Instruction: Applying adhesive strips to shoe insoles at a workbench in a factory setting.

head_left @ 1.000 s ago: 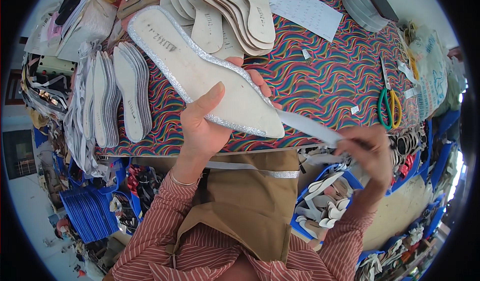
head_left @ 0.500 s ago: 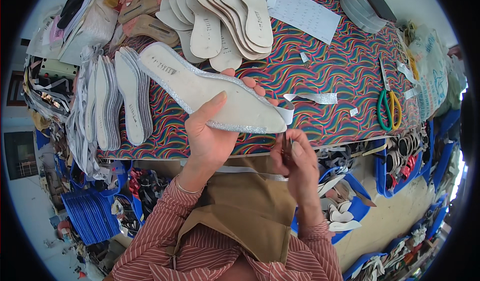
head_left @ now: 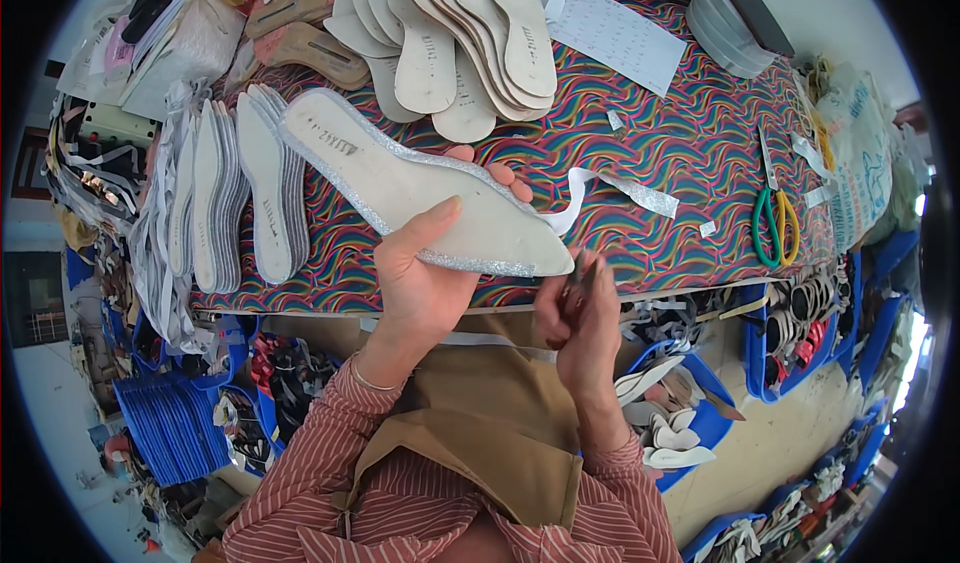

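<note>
My left hand (head_left: 425, 268) grips a pointed, off-white shoe insole (head_left: 400, 188), thumb on top and fingertips at its far edge. Silver glitter tape runs along the insole's rim. From near its pointed tip a loose end of silver tape (head_left: 640, 196) curls off to the right over the cloth. Right by that tip, my right hand (head_left: 590, 313) is closed on a small dark metal tool (head_left: 576, 281), mostly hidden by the fingers, so its kind is unclear. Green-and-yellow handled scissors (head_left: 772, 213) lie on the table to the right.
Glitter-edged insoles (head_left: 270, 193) stand stacked at the left of the patterned tablecloth (head_left: 640, 253). Plain insoles (head_left: 525, 43) pile up at the back, beside a printed sheet (head_left: 620, 38). Blue baskets (head_left: 710, 423) of shoe parts stand below the table edge.
My right hand has shifted slightly left and turned, its fingers more closed around the tool. The loose tape by the tip has changed its curl. My left hand still holds the insole.
</note>
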Tool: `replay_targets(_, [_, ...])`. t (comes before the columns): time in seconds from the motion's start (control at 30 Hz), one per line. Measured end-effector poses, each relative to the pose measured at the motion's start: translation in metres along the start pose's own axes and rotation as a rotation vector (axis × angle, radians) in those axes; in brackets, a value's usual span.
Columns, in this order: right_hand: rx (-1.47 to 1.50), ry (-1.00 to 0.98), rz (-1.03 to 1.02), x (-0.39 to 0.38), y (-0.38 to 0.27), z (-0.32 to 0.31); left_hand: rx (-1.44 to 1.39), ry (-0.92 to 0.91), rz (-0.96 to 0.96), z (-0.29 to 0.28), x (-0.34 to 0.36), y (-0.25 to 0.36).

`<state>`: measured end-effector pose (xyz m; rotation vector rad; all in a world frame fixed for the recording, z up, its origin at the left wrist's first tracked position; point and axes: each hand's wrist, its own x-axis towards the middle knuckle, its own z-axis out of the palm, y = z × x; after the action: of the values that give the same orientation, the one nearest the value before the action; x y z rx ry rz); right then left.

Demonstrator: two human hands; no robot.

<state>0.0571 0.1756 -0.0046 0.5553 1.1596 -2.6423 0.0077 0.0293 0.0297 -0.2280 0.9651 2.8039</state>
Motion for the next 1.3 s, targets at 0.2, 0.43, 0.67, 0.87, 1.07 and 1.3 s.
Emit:
replay_targets(0.2, [0.149, -0.173, 0.007, 0.001, 0.012, 0.002, -0.004, 0.000, -0.003, 0.001, -0.002, 0.000])
replay_targets(0.43, [0.202, -0.200, -0.010, 0.013, -0.004, 0.013, 0.012, 0.036, -0.039, 0.007, -0.006, 0.001])
replay_targets(0.67, [0.062, -0.168, -0.111, 0.012, 0.008, -0.007, 0.007, -0.044, -0.086, 0.000, -0.003, -0.001])
replay_targets(0.87, [0.200, -0.233, -0.105, 0.010, 0.009, -0.009, 0.010, -0.024, -0.070, 0.006, -0.003, 0.000])
replay_targets(1.07, [0.353, -0.311, -0.050, 0.006, 0.008, -0.006, -0.008, -0.018, -0.052, 0.001, -0.004, -0.001])
replay_targets(1.3, [0.107, -0.253, -0.135, 0.010, 0.011, -0.014, 0.047, -0.010, -0.036, 0.001, -0.002, -0.001])
